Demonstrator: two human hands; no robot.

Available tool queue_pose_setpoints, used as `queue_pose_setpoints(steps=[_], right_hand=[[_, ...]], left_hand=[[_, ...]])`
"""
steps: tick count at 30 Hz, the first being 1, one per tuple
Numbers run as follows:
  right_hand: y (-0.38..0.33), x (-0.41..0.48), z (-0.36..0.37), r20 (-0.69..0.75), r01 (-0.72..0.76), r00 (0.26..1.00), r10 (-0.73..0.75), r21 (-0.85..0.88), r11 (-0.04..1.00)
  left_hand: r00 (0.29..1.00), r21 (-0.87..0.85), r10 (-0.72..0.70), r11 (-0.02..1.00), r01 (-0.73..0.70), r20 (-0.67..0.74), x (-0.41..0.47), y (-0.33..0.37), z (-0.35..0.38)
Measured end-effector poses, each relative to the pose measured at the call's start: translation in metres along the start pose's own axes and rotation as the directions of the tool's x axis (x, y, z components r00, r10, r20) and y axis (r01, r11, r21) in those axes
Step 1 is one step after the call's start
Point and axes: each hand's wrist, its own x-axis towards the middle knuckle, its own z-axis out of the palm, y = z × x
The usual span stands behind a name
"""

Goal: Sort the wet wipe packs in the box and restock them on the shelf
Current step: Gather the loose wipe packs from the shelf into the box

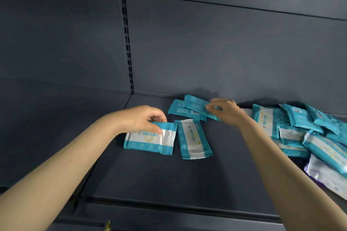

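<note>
Teal on slate grey
The wet wipe packs point(194, 141) are teal with a white middle band and a faint yellow ring print, one odd pack point(326, 176) at the right edge is white and purple, shelf point(169, 180) and back panel point(225, 43) are dull slate grey

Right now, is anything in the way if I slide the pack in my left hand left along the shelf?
Nothing visible does. The left hand grips the pack; the shelf to its left lies bare.
</note>
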Motion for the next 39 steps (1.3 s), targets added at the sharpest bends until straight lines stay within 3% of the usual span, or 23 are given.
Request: queue_pose_setpoints(steps=[5, 10, 16, 20, 25, 31, 36, 39], right_hand=[[-0.012, -0.008, 0.006, 0.037, -0.009, 0.999, -0.001, 0.269, 0.963], [-0.003, -0.016, -0.001, 0.047, -0.065, 0.998, 0.05, 0.393, 0.917], [0.009, -0.011, -0.008, 0.091, -0.098, 0.994, 0.067, 0.394, 0.914], [0.005, 0.002, 0.0, 0.126, -0.183, 0.982, 0.142, 0.422, 0.888], [-0.007, 0.014, 0.006, 0.126, -0.197, 0.978, 0.165, 0.317, 0.928], [-0.037, 0.026, -0.003, 0.108, -0.071, 0.994, 0.032, 0.377, 0.923], [-0.07, 0.041, 0.011, 0.215, -0.01, 0.975, -0.05, 0.269, 0.963], [-0.074, 0.046, 0.024, 0.271, -0.056, 0.963, 0.015, 0.143, 0.988]], left_hand=[[0.975, -0.147, 0.224, 0.964, -0.221, 0.007, 0.029, 0.026, 0.001], [0.95, 0.105, 0.261, 0.954, -0.28, 0.17, 0.078, 0.048, 0.017], [0.89, 0.213, 0.239, 0.916, -0.339, 0.388, 0.106, 0.044, 0.033], [0.897, 0.356, 0.284, 0.844, -0.402, 0.339, 0.096, 0.024, 0.032], [0.963, 0.345, 0.223, 0.901, -0.264, 0.154, 0.058, -0.014, 0.016], [0.994, 0.371, 0.031, 0.929, 0.011, -0.107, 0.02, -0.046, -0.008], [0.994, 0.18, -0.083, 0.979, 0.094, -0.067, 0.001, -0.051, -0.012], [0.991, 0.065, -0.134, 0.989, 0.135, -0.022, -0.008, -0.052, -0.012]])
